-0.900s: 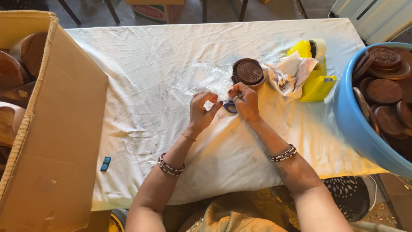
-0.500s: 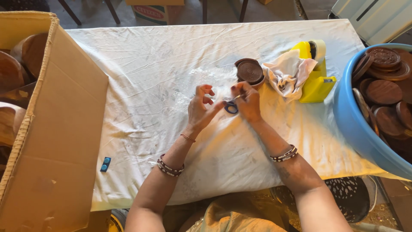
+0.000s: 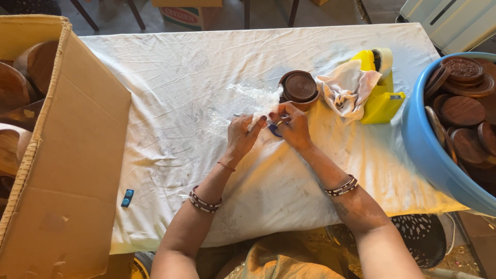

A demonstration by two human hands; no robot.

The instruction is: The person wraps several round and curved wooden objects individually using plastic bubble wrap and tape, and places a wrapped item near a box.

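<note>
My left hand (image 3: 242,137) and my right hand (image 3: 292,125) meet over the middle of the white cloth-covered table (image 3: 170,93). Between the fingertips of both sits a small blue object (image 3: 274,129), mostly hidden, and the left fingers also pinch a bit of clear plastic film (image 3: 256,101) that lies crumpled on the cloth. Just beyond my hands stands a round dark brown wooden box with a ridged lid (image 3: 299,88).
A yellow tape dispenser (image 3: 380,93) with a white rag (image 3: 343,90) draped on it stands to the right. A blue tub (image 3: 434,155) of brown wooden lids sits at the right edge. A big cardboard box (image 3: 67,155) holding wooden pieces fills the left. A small blue piece (image 3: 127,198) lies near it.
Both hands have shifted slightly toward the far side of the table, closer to the wooden box, still working the small blue object between the fingertips.
</note>
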